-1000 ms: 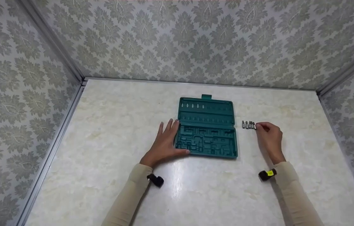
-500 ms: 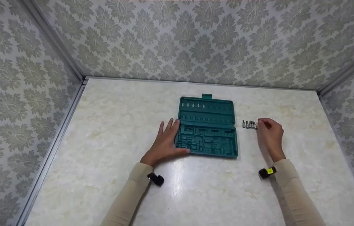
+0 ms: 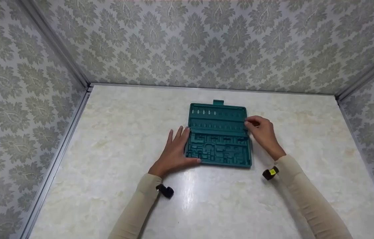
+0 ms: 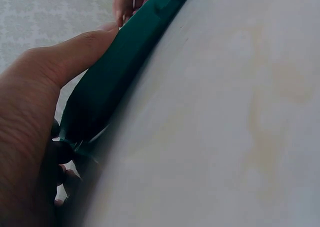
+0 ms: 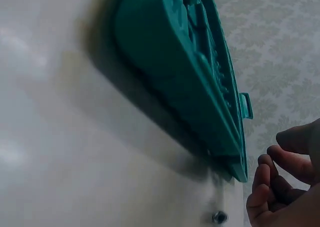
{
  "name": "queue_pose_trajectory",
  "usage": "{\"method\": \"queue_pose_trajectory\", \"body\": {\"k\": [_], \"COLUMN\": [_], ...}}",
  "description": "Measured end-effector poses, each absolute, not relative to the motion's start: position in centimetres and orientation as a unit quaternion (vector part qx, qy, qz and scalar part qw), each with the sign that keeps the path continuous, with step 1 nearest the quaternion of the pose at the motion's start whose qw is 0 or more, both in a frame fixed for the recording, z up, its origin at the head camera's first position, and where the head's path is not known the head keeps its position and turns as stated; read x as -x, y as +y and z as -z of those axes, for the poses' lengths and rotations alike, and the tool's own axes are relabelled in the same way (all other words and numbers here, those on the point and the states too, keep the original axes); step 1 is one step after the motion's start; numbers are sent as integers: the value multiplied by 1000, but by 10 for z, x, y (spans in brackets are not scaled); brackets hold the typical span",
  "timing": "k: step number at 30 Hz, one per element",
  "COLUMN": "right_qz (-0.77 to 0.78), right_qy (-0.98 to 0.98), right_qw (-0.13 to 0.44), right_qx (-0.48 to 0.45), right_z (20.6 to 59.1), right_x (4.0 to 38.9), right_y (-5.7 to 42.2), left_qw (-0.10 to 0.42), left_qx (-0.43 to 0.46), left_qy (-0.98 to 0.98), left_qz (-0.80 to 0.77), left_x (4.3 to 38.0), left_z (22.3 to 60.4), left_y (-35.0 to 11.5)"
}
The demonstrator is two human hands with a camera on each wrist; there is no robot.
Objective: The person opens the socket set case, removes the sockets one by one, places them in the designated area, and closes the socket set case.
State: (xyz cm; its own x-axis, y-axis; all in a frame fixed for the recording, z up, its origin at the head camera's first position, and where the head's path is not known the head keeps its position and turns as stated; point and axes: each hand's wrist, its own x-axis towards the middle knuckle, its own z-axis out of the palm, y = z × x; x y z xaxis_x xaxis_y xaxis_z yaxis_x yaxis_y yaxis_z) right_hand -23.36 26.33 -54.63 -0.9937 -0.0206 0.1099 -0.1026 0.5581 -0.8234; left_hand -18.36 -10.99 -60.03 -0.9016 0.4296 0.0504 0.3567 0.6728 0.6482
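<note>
A green plastic bit case (image 3: 220,132) lies unfolded on the table, its moulded slots facing up. Several small pale bits (image 3: 203,112) sit in its far row, at the left end. My left hand (image 3: 173,151) rests spread against the case's left side, thumb along the near edge, as the left wrist view also shows. My right hand (image 3: 263,131) is at the case's right edge near the hinge, thumb and index fingertips close together. Whether they hold a bit is hidden. In the right wrist view one metal bit (image 5: 219,217) lies on the table; my right hand covers that area in the head view.
The pale marbled table (image 3: 123,132) is bounded by patterned walls (image 3: 193,49) at the back and sides. The case's latch tab (image 3: 218,102) sticks out toward the back wall. A small dark camera is strapped on each wrist.
My right hand has moved left from the row of bits on the table to the case's right edge, now covering where they lay. My left hand and the case stay put.
</note>
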Motion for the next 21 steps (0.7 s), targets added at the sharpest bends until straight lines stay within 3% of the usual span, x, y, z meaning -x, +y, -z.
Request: {"method": "queue_pose_trajectory", "body": {"k": [13, 21], "right_qz": [-463, -448], "right_qy": [-878, -880], "right_qw": [-17, -11], "right_qx": [-122, -159], "right_z": [533, 542], "right_x": [276, 289], "right_y": [217, 190], "left_qw": [51, 52], "left_qx": [-207, -213], "left_qy": [916, 909], "left_qz": [-341, -353], "left_x": [186, 182], "left_z": [597, 598], "left_y": [-109, -110]}}
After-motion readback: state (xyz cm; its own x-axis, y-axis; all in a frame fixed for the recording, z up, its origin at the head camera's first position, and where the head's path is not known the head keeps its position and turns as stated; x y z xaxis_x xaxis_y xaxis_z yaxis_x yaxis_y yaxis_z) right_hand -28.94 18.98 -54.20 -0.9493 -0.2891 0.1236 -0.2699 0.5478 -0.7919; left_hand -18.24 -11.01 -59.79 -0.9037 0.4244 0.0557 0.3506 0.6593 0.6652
